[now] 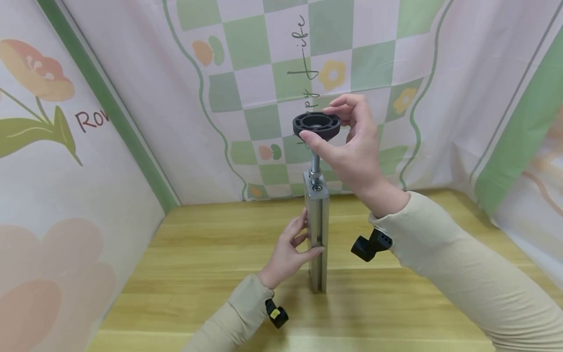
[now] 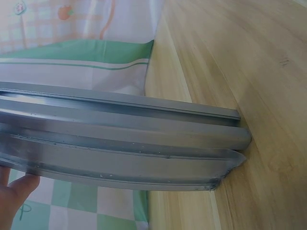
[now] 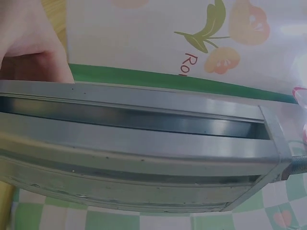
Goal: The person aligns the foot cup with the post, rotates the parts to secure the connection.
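Observation:
An aluminium extrusion profile (image 1: 317,230) stands upright on the wooden table, its lower end on the boards in the left wrist view. From its capped top rises a threaded rod (image 1: 315,161), and on the rod sits a round black leveling foot (image 1: 325,129) with its slotted face up. My right hand (image 1: 358,142) grips the foot's rim, thumb in front and fingers behind. Lower down, my left hand (image 1: 288,254) holds the profile between thumb and fingers. The right wrist view shows the profile's grooves (image 3: 192,124) and its end plate (image 3: 276,139).
The wooden table (image 1: 211,274) spreads around the profile. A patterned cloth (image 1: 246,63) hangs behind, with a floral side panel (image 1: 66,195) on the left. Black camera mounts (image 1: 371,245) are strapped to both wrists.

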`<state>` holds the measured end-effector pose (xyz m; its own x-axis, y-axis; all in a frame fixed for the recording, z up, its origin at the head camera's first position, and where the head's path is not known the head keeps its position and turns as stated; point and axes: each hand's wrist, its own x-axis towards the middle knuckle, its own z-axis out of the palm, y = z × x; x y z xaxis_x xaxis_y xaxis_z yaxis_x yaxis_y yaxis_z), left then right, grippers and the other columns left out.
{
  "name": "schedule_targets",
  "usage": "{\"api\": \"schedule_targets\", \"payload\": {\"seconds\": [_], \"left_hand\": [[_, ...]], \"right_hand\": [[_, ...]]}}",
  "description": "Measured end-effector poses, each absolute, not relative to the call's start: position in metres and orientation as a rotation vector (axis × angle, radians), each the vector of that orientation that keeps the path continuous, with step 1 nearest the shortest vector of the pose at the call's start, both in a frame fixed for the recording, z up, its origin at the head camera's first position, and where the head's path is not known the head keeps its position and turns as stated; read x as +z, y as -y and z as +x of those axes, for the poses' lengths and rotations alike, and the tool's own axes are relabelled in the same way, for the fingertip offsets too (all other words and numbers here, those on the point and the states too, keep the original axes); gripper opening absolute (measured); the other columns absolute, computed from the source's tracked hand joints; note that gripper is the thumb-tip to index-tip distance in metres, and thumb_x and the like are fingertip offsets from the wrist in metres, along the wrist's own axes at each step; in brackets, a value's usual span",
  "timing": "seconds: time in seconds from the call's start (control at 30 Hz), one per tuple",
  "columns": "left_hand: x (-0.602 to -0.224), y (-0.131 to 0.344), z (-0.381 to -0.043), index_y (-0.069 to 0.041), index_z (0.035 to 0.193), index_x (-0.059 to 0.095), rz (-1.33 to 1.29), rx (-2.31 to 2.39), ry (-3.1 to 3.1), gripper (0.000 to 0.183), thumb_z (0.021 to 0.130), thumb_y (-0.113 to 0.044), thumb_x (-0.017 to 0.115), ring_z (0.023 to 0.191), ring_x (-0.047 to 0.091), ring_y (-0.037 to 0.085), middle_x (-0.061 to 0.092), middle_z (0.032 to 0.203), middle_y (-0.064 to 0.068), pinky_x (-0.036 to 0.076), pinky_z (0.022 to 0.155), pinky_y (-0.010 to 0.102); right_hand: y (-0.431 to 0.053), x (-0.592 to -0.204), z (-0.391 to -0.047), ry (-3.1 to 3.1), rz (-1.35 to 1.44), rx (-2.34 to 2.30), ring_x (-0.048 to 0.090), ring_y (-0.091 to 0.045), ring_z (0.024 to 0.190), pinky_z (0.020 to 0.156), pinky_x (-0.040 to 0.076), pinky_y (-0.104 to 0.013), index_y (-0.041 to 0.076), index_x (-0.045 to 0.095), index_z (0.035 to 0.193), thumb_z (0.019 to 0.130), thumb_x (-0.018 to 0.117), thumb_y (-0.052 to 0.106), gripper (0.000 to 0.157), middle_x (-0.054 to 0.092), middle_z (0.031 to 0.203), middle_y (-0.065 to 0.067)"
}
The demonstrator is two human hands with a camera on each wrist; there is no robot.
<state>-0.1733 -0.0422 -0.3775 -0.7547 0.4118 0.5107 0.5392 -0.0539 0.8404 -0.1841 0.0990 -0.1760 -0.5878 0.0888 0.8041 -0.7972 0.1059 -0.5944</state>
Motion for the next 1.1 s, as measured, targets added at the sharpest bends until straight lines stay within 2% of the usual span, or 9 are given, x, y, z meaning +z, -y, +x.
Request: {"api": "schedule_targets", "payload": {"seconds": [0.1, 0.23, 0.47, 0.6, 0.77, 0.93, 1.1], "left_hand": [[-0.377, 0.043, -0.173, -0.010, 0.151, 0.021, -1.054, -1.945, 2.088, 0.088, 0.080, 0.009, 0.069, 0.121, 0.046, 0.032, 0.038, 0.141, 0.019, 0.047, 0.100, 0.037], [-0.378, 0.043, -0.173, -0.013, 0.151, 0.020, -1.061, -1.939, 2.075, 0.090, 0.079, 0.009, 0.069, 0.122, 0.046, 0.033, 0.038, 0.140, 0.020, 0.048, 0.100, 0.039], [-0.379, 0.043, -0.173, -0.016, 0.151, 0.020, -1.073, -1.946, 2.067, 0.091, 0.079, 0.010, 0.069, 0.116, 0.049, 0.036, 0.039, 0.138, 0.022, 0.049, 0.099, 0.040], [-0.380, 0.042, -0.174, -0.013, 0.151, 0.020, -1.071, -1.939, 2.071, 0.090, 0.079, 0.010, 0.069, 0.118, 0.047, 0.035, 0.038, 0.139, 0.023, 0.048, 0.100, 0.037], [-0.380, 0.042, -0.173, -0.011, 0.151, 0.020, -1.070, -1.937, 2.075, 0.089, 0.079, 0.010, 0.069, 0.119, 0.047, 0.032, 0.038, 0.139, 0.023, 0.048, 0.100, 0.042], [-0.380, 0.042, -0.173, -0.013, 0.151, 0.020, -1.049, -1.929, 2.103, 0.089, 0.080, 0.009, 0.069, 0.123, 0.044, 0.024, 0.039, 0.139, 0.021, 0.048, 0.100, 0.037], [-0.379, 0.043, -0.173, -0.012, 0.151, 0.020, -1.049, -1.931, 2.105, 0.088, 0.081, 0.008, 0.069, 0.125, 0.044, 0.027, 0.039, 0.139, 0.020, 0.048, 0.100, 0.037]], "right_hand": [[-0.096, -0.175, -0.183, 1.655, 0.746, 1.583, 0.054, -0.014, 0.086, 0.076, 0.046, -0.017, -0.002, 0.049, 0.105, 0.069, 0.075, -0.010, 0.045, 0.053, 0.098, 0.007], [-0.096, -0.177, -0.183, 1.664, 0.787, 1.620, 0.052, -0.016, 0.089, 0.081, 0.045, -0.018, 0.002, 0.050, 0.106, 0.072, 0.073, -0.011, 0.043, 0.050, 0.103, 0.004], [-0.103, -0.181, -0.188, 1.679, 0.849, 1.806, 0.054, -0.015, 0.092, 0.081, 0.048, -0.020, 0.013, 0.051, 0.110, 0.089, 0.052, -0.001, 0.025, 0.052, 0.106, -0.002], [-0.104, -0.180, -0.189, 1.583, 0.878, 1.900, 0.054, -0.015, 0.094, 0.082, 0.049, -0.021, 0.018, 0.051, 0.107, 0.092, 0.044, 0.001, 0.024, 0.054, 0.103, -0.002], [-0.104, -0.176, -0.190, 1.535, 0.913, 2.030, 0.051, -0.016, 0.097, 0.088, 0.045, -0.023, 0.019, 0.050, 0.109, 0.091, 0.041, 0.002, 0.027, 0.049, 0.104, -0.005], [-0.105, -0.176, -0.198, 1.468, 1.033, 2.249, 0.053, -0.017, 0.099, 0.093, 0.041, -0.026, 0.012, 0.046, 0.116, 0.092, 0.043, 0.014, 0.025, 0.049, 0.111, -0.007], [-0.106, -0.178, -0.204, 1.356, 1.186, 2.494, 0.054, -0.021, 0.104, 0.097, 0.041, -0.029, 0.012, 0.047, 0.121, 0.090, 0.047, 0.019, 0.031, 0.051, 0.118, -0.009]]}}
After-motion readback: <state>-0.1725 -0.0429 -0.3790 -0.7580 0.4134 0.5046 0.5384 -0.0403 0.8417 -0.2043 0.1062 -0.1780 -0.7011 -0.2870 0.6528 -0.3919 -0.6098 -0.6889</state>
